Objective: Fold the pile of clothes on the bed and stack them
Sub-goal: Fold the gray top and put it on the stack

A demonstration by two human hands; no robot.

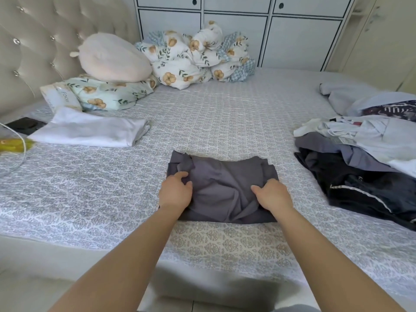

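As the left hand (175, 192) and right hand (273, 195) grip a folded grey garment (221, 185) at the near edge of the bed (202, 113), its long axis runs left to right; a packet (59, 97) reads "face".

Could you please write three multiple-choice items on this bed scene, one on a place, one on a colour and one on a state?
1. Where does the pile of unfolded clothes lie?
A. on the person's right
B. against the headboard
C. on the floor

2. What colour is the garment under the hands?
A. white
B. grey
C. yellow

3. What are the left hand and right hand doing?
A. hanging idle
B. lifting a pillow
C. gripping the garment's sides

Answers: 1 A, the heap sits at the bed's right edge; 2 B, its cloth is dark grey; 3 C, both hands' fingers curl into the fabric.
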